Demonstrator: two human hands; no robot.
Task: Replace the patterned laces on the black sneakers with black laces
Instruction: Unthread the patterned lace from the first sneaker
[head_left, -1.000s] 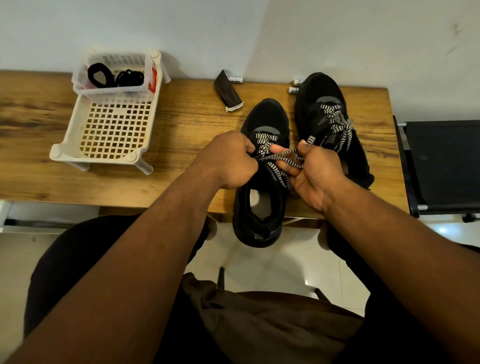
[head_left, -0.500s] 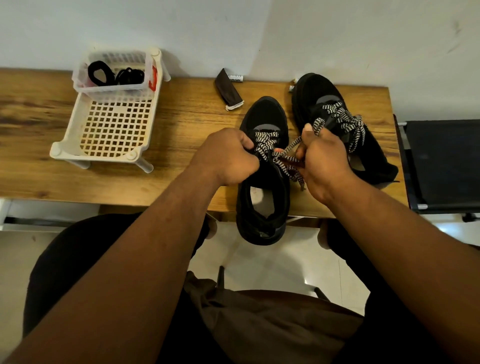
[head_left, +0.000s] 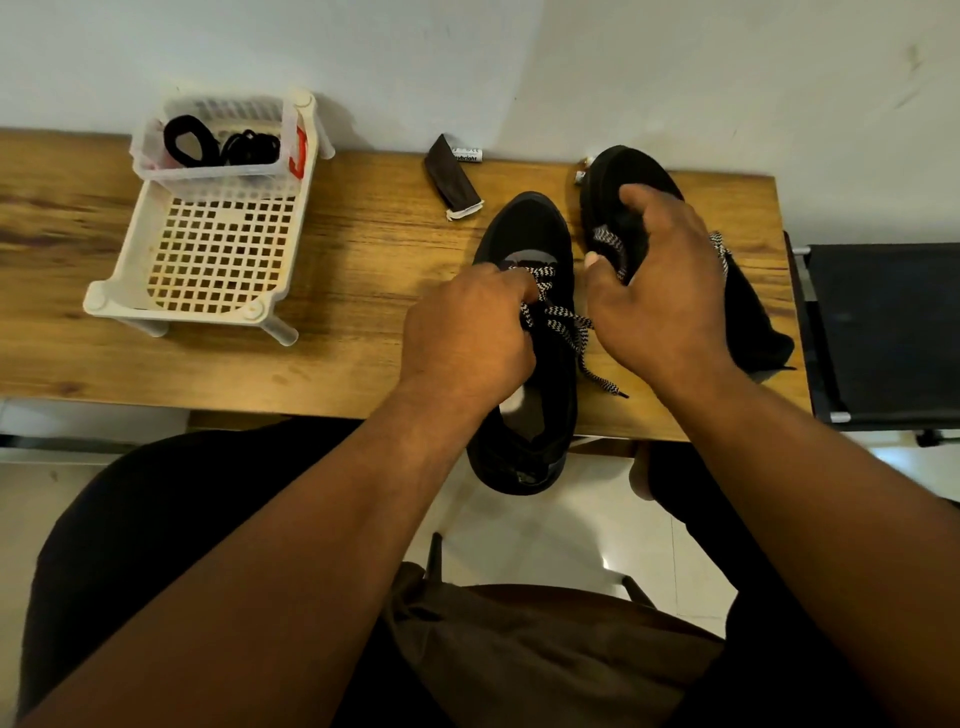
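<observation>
While the near black sneaker (head_left: 540, 332) lies lengthwise on the wooden counter (head_left: 363, 291) with its heel overhanging the front edge, the left hand (head_left: 467, 332) curls round the black-and-white zigzag lace (head_left: 558, 317) at its upper eyelets, pinching it. That patterned lace is flat and woven, loosened, and one free end trails off toward 5 o'clock, its dark tip resting on the counter just beside the shoe. The right hand (head_left: 660, 280) hovers with fingers spread and loosely bent, holding nothing, over the second black sneaker (head_left: 628, 176), which sits at 2 o'clock from the first and angles toward the counter's right end; its own patterned lace (head_left: 608, 241) shows beneath the fingers. Both shoes are matte black all over, with a grey tongue patch visible on the near one.

At 10 o'clock stands a white plastic lattice basket (head_left: 218, 254), and a smaller clear tub (head_left: 156, 161) at its far end holds coiled black laces (head_left: 218, 145). A dark folded pouch (head_left: 452, 182) lies at 12 o'clock by the wall.
</observation>
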